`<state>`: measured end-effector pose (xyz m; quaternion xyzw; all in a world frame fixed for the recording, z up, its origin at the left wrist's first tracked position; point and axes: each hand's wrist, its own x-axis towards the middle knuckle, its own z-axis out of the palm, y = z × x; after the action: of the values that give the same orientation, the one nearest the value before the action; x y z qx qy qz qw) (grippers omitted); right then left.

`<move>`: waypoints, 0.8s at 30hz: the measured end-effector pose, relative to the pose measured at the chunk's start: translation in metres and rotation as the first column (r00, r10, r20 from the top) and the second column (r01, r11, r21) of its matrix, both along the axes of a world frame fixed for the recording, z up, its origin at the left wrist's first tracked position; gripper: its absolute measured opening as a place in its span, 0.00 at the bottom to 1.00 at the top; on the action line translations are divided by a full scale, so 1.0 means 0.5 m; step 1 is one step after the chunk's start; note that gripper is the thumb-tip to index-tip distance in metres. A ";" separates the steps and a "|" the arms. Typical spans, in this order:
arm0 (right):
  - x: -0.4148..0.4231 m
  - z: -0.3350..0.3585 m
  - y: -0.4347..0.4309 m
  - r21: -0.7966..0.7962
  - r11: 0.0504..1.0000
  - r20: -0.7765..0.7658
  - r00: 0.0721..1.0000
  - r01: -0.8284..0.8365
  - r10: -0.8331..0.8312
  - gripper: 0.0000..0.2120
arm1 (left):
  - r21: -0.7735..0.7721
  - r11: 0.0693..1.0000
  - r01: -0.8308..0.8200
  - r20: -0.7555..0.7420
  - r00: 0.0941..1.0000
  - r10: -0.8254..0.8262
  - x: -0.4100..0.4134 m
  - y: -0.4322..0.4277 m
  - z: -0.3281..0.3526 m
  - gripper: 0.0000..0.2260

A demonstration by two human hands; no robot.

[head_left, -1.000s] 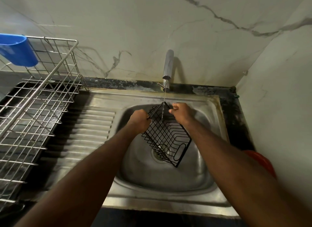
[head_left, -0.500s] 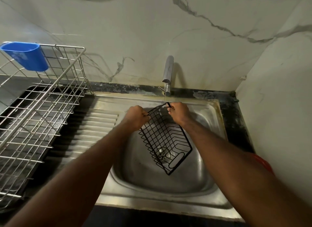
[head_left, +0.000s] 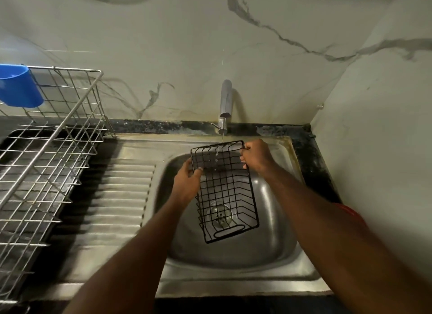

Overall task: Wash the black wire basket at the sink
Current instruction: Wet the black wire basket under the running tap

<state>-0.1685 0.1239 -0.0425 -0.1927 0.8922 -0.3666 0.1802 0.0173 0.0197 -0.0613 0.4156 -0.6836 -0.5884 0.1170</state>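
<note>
I hold the black wire basket (head_left: 225,192) over the steel sink bowl (head_left: 275,248), its long side running away from me and its far end raised under the tap (head_left: 225,103). A thin stream of water falls from the tap onto the basket's far end. My left hand (head_left: 187,185) grips the left rim near the far corner. My right hand (head_left: 256,155) grips the far right corner. The drain strainer (head_left: 221,216) shows through the basket's wires.
A ribbed steel draining board (head_left: 121,196) lies left of the bowl. A silver wire dish rack (head_left: 42,164) stands at the far left with a blue plastic cup (head_left: 19,85) hung on its rim. A red object (head_left: 350,213) peeks out behind my right forearm. Marble walls close in behind and right.
The basket has turned from a diamond tilt to nearly square with the sink. My left hand has shifted along the left rim; my right hand stays at the far corner.
</note>
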 end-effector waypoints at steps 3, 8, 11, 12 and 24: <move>0.000 0.015 0.004 -0.036 0.999 0.048 0.999 0.025 -0.023 0.03 | 0.019 1.000 0.018 -0.057 0.998 -0.017 -0.003 0.000 0.000 0.28; -0.004 0.038 -0.004 -0.063 0.998 0.073 0.997 0.000 0.005 0.06 | 0.002 0.999 0.034 -0.073 0.997 -0.034 0.002 -0.007 -0.023 0.30; -0.008 0.037 -0.016 -0.083 0.996 0.035 0.999 -0.025 0.028 0.03 | 0.008 1.000 -0.022 -0.084 0.996 0.022 0.001 0.000 -0.011 0.30; -0.010 0.035 -0.020 -0.036 0.998 -0.038 0.998 -0.051 0.050 0.03 | 0.011 0.999 -0.030 -0.093 0.995 0.031 0.000 0.004 -0.004 0.30; 0.025 0.073 -0.037 0.221 0.892 -0.273 0.853 -0.394 0.444 0.28 | -0.102 0.992 -0.071 -0.095 0.994 0.061 -0.003 0.019 -0.009 0.34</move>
<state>-0.1560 0.1053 -0.0062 -0.4243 0.8716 -0.2113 0.1252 0.0159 0.0291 -0.0660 0.4038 -0.6934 -0.5659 0.1895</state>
